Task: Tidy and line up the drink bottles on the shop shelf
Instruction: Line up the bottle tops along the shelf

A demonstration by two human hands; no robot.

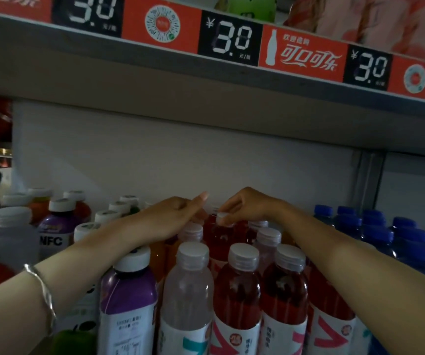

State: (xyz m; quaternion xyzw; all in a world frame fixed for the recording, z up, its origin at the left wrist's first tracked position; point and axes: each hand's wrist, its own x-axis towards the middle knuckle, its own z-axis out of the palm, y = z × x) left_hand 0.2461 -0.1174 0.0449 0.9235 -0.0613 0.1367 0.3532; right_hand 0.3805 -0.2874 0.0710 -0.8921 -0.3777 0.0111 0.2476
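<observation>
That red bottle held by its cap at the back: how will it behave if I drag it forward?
The red bottle looks full, so probably heavy for its size. The right hand pinches only its cap, high up, so it may tip when pulled. Neighbouring bottles stand close and should limit the lean.

Lower centre: drink bottles in rows; juice bottles at left, water bottles at right; price strip across top.

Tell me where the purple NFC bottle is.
In the head view, the purple NFC bottle stands on the left, just right of a cloudy white bottle and behind the left forearm.
</observation>
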